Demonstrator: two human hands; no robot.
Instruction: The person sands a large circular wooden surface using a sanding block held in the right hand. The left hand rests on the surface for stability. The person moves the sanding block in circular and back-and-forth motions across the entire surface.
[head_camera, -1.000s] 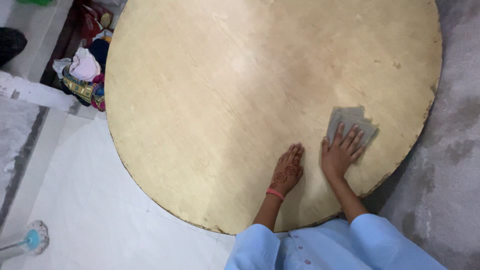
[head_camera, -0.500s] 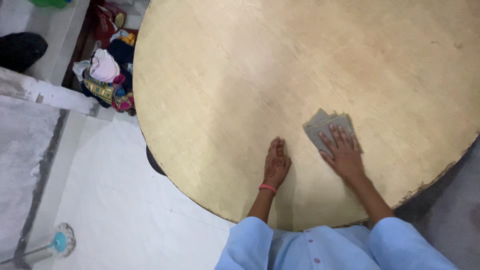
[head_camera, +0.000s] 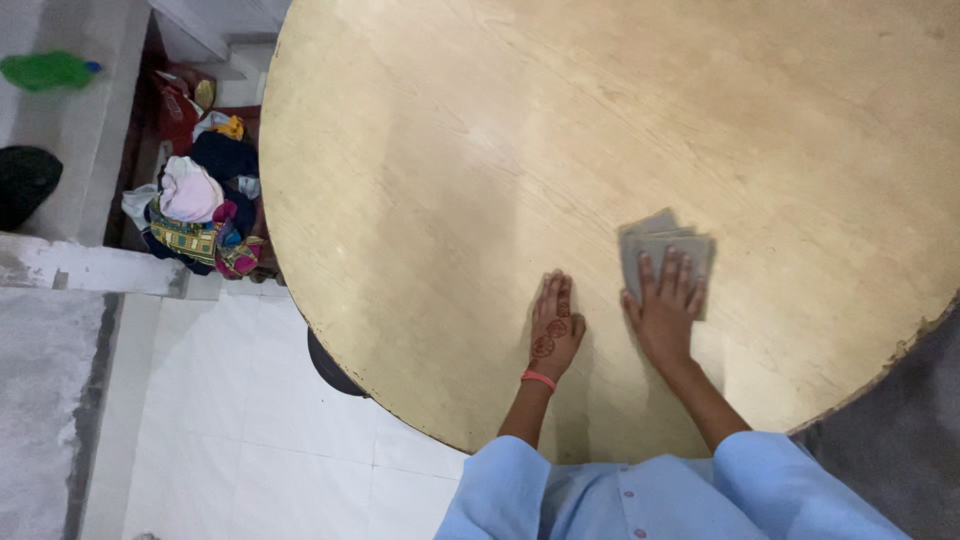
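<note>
On the round table (head_camera: 450, 180), the cloth (head_camera: 665, 245) lies under the right hand (head_camera: 665, 310), left hand (head_camera: 553, 328) beside.

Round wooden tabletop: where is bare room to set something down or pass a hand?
The round beige wooden tabletop is bare across its far and left parts, from the left rim to the folded grey cloth. Crowded only near the front edge: the left hand lies flat, the right hand presses the cloth. A narrow gap separates them.

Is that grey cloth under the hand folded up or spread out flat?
Folded: the grey cloth shows several stacked, offset edges beyond the right hand pressing it on the round table.
</note>
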